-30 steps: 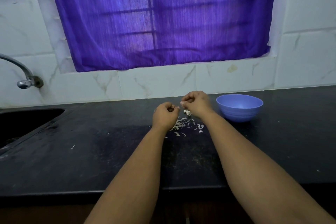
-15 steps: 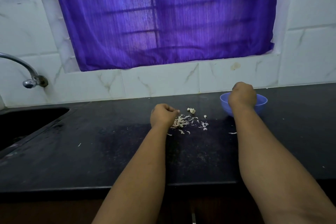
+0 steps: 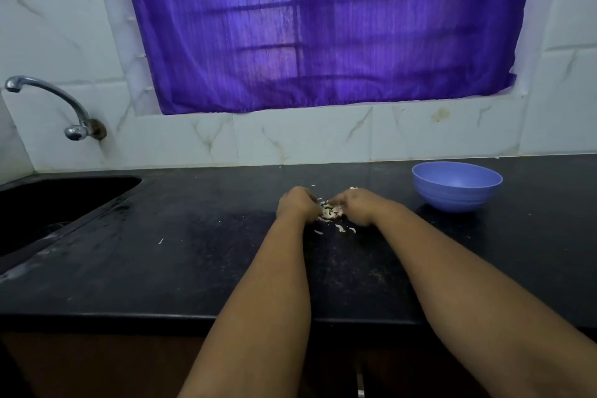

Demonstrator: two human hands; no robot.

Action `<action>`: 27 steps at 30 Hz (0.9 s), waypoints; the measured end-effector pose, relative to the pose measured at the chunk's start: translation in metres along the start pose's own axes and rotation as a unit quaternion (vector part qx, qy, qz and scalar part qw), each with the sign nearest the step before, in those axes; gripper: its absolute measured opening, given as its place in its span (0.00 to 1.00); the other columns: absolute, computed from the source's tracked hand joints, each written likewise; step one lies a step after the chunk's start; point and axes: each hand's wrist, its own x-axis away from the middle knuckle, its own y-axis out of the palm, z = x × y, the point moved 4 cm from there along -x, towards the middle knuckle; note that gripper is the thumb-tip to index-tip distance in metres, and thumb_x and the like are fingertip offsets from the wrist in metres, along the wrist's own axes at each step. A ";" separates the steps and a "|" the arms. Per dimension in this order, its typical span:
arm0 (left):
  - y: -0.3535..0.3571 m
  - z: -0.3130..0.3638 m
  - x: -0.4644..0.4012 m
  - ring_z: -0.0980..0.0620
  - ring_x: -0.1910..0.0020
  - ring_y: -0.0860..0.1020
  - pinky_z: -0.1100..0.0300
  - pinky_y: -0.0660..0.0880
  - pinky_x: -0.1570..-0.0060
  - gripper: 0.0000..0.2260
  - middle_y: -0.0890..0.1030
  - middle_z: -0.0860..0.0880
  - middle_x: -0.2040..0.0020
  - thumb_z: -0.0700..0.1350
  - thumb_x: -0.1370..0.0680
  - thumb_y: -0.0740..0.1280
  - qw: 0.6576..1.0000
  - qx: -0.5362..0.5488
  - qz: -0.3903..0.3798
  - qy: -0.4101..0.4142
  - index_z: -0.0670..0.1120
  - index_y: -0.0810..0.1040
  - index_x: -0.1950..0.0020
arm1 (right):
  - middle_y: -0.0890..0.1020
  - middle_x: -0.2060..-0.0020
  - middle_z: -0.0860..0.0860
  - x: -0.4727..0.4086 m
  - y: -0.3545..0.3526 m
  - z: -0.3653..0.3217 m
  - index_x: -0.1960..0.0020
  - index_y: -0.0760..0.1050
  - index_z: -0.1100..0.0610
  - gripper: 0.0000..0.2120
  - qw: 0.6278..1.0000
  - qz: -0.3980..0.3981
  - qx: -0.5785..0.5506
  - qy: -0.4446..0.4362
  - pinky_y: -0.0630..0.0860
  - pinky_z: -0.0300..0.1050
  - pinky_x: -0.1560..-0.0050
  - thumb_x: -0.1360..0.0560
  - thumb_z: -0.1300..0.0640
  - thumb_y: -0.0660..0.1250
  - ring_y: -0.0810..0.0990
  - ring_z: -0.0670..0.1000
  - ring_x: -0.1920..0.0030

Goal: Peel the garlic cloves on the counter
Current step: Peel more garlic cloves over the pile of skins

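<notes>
A small pile of garlic peels and cloves (image 3: 329, 212) lies on the black counter (image 3: 193, 252), with loose white bits (image 3: 339, 229) just in front of it. My left hand (image 3: 298, 203) sits at the pile's left edge, its fingers curled toward the pile. My right hand (image 3: 361, 205) is at the pile's right edge, fingers bent down into it and touching it. The fingertips of both hands are hidden, so I cannot tell whether either holds a clove. A blue bowl (image 3: 457, 200) stands on the counter to the right, apart from my hands.
A dark sink (image 3: 48, 203) is sunk into the counter at the left, with a metal tap (image 3: 64, 103) on the tiled wall above it. A purple curtain (image 3: 323, 26) covers the window behind. The counter's front edge (image 3: 161, 317) runs below my forearms.
My right hand went from the pile to the blue bowl, then came back left to the pile. My left hand stayed curled beside the pile. The camera tilted up slightly.
</notes>
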 end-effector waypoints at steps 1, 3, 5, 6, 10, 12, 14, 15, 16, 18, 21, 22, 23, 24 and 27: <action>0.003 0.001 -0.001 0.48 0.41 0.78 0.55 0.75 0.41 0.10 0.82 0.47 0.43 0.45 0.26 0.72 1.000 -0.011 -0.013 0.004 0.50 0.83 0.45 | 0.76 0.33 0.53 0.002 -0.003 0.002 0.32 0.75 0.50 0.19 1.000 0.021 -0.006 0.006 0.67 0.42 0.35 0.21 0.61 0.61 0.73 0.53 0.34; 0.006 0.001 -0.002 0.48 0.42 0.78 0.54 0.75 0.40 0.08 0.82 0.48 0.44 0.45 0.26 0.72 1.000 -0.025 -0.013 0.007 0.52 0.84 0.48 | 0.81 0.40 0.54 0.007 -0.010 0.007 0.38 0.80 0.54 0.15 0.998 0.059 -0.022 0.010 0.70 0.39 0.41 0.23 0.61 0.66 0.78 0.52 0.40; 0.005 0.001 -0.002 0.48 0.41 0.77 0.54 0.76 0.41 0.07 0.82 0.48 0.44 0.44 0.26 0.71 1.000 -0.026 0.005 0.007 0.52 0.84 0.49 | 0.83 0.47 0.53 0.011 -0.016 0.011 0.44 0.83 0.56 0.11 0.995 0.089 -0.047 0.014 0.71 0.37 0.49 0.26 0.60 0.71 0.80 0.51 0.46; 0.004 0.000 -0.003 0.48 0.40 0.76 0.54 0.75 0.41 0.07 0.82 0.48 0.43 0.43 0.25 0.70 1.000 -0.027 0.011 0.006 0.52 0.84 0.49 | 0.83 0.49 0.53 0.012 -0.018 0.014 0.47 0.84 0.57 0.09 0.993 0.097 -0.065 0.021 0.72 0.37 0.51 0.27 0.60 0.73 0.80 0.51 0.49; 0.000 -0.001 0.001 0.46 0.39 0.75 0.53 0.74 0.42 0.10 0.81 0.45 0.42 0.41 0.23 0.66 0.999 -0.033 0.038 0.006 0.49 0.84 0.45 | 0.82 0.55 0.54 0.018 -0.027 0.020 0.49 0.83 0.60 0.07 0.976 0.167 -0.134 0.045 0.69 0.35 0.61 0.26 0.62 0.72 0.76 0.47 0.59; -0.002 0.000 0.003 0.44 0.38 0.75 0.52 0.74 0.41 0.11 0.80 0.45 0.41 0.40 0.22 0.64 0.998 -0.035 0.058 0.007 0.48 0.82 0.42 | 0.83 0.52 0.57 0.021 -0.035 0.023 0.47 0.82 0.62 0.07 0.965 0.208 -0.151 0.057 0.71 0.35 0.63 0.24 0.64 0.67 0.77 0.49 0.58; -0.004 0.000 0.004 0.44 0.36 0.72 0.51 0.73 0.39 0.12 0.78 0.45 0.39 0.41 0.22 0.63 0.996 -0.034 0.077 0.005 0.50 0.80 0.41 | 0.83 0.48 0.58 0.022 -0.039 0.026 0.44 0.81 0.62 0.10 0.964 0.214 -0.138 0.075 0.72 0.39 0.54 0.22 0.65 0.64 0.80 0.53 0.51; -0.004 0.001 0.004 0.44 0.36 0.71 0.50 0.73 0.39 0.12 0.77 0.45 0.38 0.42 0.22 0.63 0.996 -0.032 0.084 0.005 0.50 0.80 0.41 | 0.82 0.45 0.58 0.021 -0.040 0.029 0.42 0.80 0.62 0.11 0.966 0.209 -0.126 0.082 0.72 0.40 0.49 0.22 0.66 0.63 0.79 0.55 0.46; -0.004 0.002 0.003 0.45 0.35 0.71 0.50 0.73 0.39 0.11 0.78 0.46 0.39 0.43 0.22 0.63 0.996 -0.029 0.086 0.011 0.51 0.81 0.41 | 0.81 0.42 0.58 0.020 -0.040 0.031 0.40 0.79 0.61 0.13 0.969 0.203 -0.116 0.086 0.70 0.40 0.46 0.22 0.66 0.62 0.78 0.55 0.43; 0.001 0.005 0.000 0.47 0.34 0.69 0.50 0.73 0.39 0.09 0.80 0.47 0.42 0.47 0.23 0.67 0.996 -0.022 0.074 0.039 0.51 0.82 0.44 | 0.80 0.41 0.57 0.019 -0.039 0.034 0.39 0.79 0.61 0.14 0.967 0.207 -0.121 0.087 0.69 0.37 0.46 0.22 0.67 0.63 0.78 0.53 0.43; 0.007 0.012 -0.001 0.49 0.32 0.65 0.53 0.70 0.37 0.09 0.81 0.49 0.44 0.52 0.24 0.70 0.995 -0.020 0.043 0.089 0.52 0.82 0.45 | 0.84 0.50 0.56 0.019 -0.043 0.036 0.46 0.83 0.60 0.10 0.949 0.247 -0.167 0.098 0.72 0.37 0.53 0.24 0.67 0.67 0.79 0.49 0.55; 0.009 0.015 -0.001 0.49 0.31 0.64 0.53 0.69 0.36 0.09 0.81 0.49 0.43 0.52 0.24 0.69 0.993 -0.025 0.038 0.105 0.53 0.82 0.45 | 0.85 0.53 0.55 0.020 -0.046 0.037 0.49 0.83 0.60 0.08 0.944 0.261 -0.174 0.101 0.73 0.38 0.54 0.25 0.67 0.68 0.79 0.49 0.57; 0.010 0.018 0.000 0.50 0.30 0.63 0.53 0.67 0.35 0.10 0.80 0.49 0.42 0.52 0.23 0.68 0.992 -0.032 0.036 0.118 0.54 0.82 0.44 | 0.85 0.55 0.54 0.021 -0.047 0.037 0.52 0.84 0.58 0.06 0.942 0.270 -0.172 0.102 0.74 0.39 0.55 0.26 0.65 0.70 0.80 0.49 0.58; 0.012 0.020 0.001 0.50 0.30 0.62 0.53 0.65 0.35 0.10 0.80 0.49 0.41 0.53 0.22 0.67 0.990 -0.042 0.036 0.128 0.55 0.81 0.42 | 0.85 0.57 0.53 0.021 -0.048 0.037 0.55 0.84 0.56 0.05 0.944 0.270 -0.160 0.106 0.76 0.40 0.55 0.28 0.64 0.72 0.80 0.49 0.59; 0.016 0.022 0.000 0.49 0.29 0.62 0.50 0.62 0.35 0.13 0.78 0.52 0.37 0.55 0.20 0.62 0.987 -0.082 0.030 0.134 0.55 0.78 0.37 | 0.85 0.61 0.52 0.022 -0.045 0.039 0.62 0.83 0.54 0.04 0.950 0.255 -0.128 0.126 0.79 0.44 0.56 0.32 0.61 0.76 0.82 0.50 0.61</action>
